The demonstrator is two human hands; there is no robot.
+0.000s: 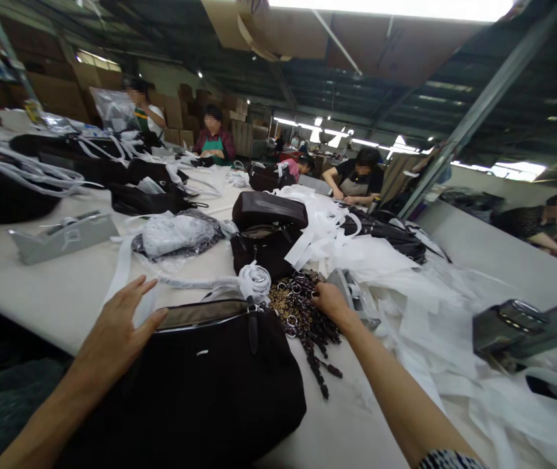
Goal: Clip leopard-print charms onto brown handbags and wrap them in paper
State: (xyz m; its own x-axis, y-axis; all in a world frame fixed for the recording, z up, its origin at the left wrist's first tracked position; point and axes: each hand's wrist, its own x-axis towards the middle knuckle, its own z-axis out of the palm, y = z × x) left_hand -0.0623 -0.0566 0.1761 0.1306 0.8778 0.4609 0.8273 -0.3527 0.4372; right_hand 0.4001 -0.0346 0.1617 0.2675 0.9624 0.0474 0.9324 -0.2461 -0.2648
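Handbag (219,384) lies by the left hand (124,319), grip wide. Right hand (331,301) touches ringed charms (302,319); I cannot tell its grip.

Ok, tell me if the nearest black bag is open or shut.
Open: the front edge of the black bag sits apart from the back, with brownish lining showing between.

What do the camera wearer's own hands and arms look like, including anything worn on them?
The left hand and right hand are both ungloved, with no watch or bracelet visible. Both forearms are bare where seen. A black-and-white patterned sleeve shows on the right arm at the bottom edge; no left sleeve is in view.
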